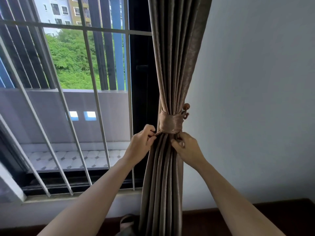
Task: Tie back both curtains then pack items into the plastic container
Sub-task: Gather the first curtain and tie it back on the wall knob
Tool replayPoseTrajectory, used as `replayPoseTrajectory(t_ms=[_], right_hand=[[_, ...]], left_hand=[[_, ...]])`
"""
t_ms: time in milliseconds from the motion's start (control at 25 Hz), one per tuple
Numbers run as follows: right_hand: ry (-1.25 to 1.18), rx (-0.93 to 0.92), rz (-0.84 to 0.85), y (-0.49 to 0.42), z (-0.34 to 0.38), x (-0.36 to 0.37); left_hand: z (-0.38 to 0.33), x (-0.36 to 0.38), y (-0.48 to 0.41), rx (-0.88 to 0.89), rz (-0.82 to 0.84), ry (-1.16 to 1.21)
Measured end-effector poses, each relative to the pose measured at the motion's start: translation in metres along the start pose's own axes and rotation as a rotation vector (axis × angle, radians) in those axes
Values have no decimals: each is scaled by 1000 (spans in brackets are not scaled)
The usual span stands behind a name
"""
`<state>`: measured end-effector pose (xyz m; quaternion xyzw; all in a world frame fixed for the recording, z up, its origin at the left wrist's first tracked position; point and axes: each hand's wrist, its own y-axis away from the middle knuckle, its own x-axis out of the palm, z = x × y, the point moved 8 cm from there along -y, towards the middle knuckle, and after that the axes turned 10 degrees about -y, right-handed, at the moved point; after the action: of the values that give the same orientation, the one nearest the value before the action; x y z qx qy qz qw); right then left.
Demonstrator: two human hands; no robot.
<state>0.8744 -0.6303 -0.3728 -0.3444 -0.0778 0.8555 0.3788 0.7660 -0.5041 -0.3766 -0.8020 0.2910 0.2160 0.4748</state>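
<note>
A brown curtain point(175, 53) hangs gathered at the right edge of the window. A matching fabric tieback point(169, 123) is wrapped around its middle and runs to a wooden wall hook point(186, 109) on the right. My left hand point(142, 144) pinches the curtain folds just under the tieback's left side. My right hand point(187, 148) grips the folds right below the tieback on the other side. Only this one curtain is in view, and no plastic container shows.
White window bars point(92, 65) run across the glass to the left, with a dark frame point(139, 82) beside the curtain. A plain white wall point(255, 99) is on the right. Dark floor point(221, 222) and a slipper point(127, 222) lie below.
</note>
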Motion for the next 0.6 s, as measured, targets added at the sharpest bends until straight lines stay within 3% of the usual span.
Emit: replayPoseTrajectory(t_ms=[120, 360, 600], right_hand=[[-43, 26, -3, 6, -6, -6], [-168, 95, -33, 16, -16, -6], [-158, 78, -25, 22, -24, -17]], left_hand=[[-20, 8, 10, 144, -48, -115], [-24, 18, 3, 4, -41, -108], [-28, 10, 20, 41, -7, -82]])
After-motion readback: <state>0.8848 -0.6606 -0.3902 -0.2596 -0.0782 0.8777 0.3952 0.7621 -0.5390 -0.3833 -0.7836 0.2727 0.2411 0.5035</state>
